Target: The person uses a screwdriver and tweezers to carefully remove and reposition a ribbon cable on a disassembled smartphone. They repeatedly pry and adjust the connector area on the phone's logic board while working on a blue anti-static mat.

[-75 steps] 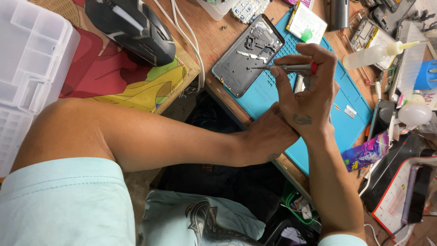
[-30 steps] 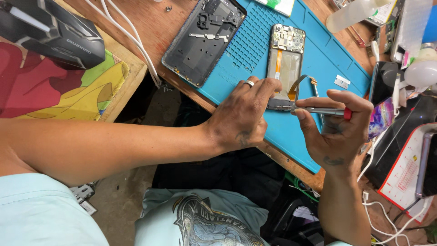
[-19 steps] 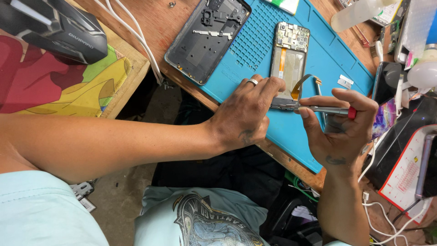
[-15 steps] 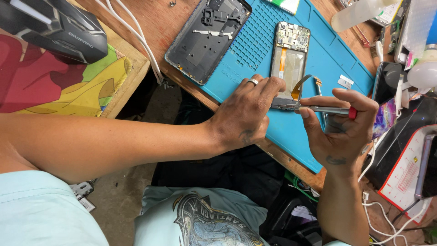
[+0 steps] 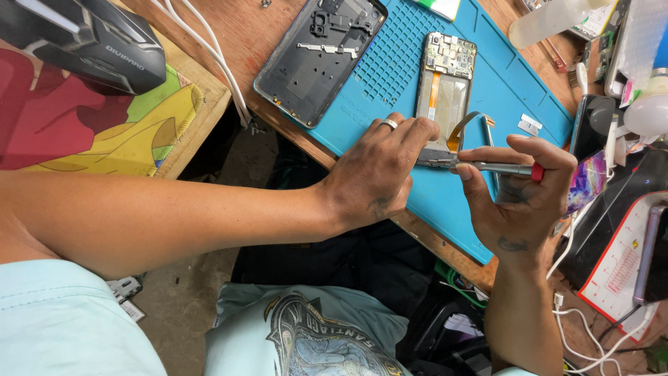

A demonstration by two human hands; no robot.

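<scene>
Your left hand still pins the phone, right hand grips the screwdriver; its tip's now at the bottom edge.

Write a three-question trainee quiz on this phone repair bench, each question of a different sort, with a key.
1. True or false: the opened phone lies on the blue mat.
2. Which hand holds the screwdriver? A) left hand B) right hand C) neither
3. Fill in: the dark back cover lies to the ____ of the opened phone in the head view.

Key
1. True.
2. B. The right hand grips the screwdriver, whose handle has a red band, with its tip at the phone's lower end, while the left hand presses on that same end.
3. Left.
</scene>
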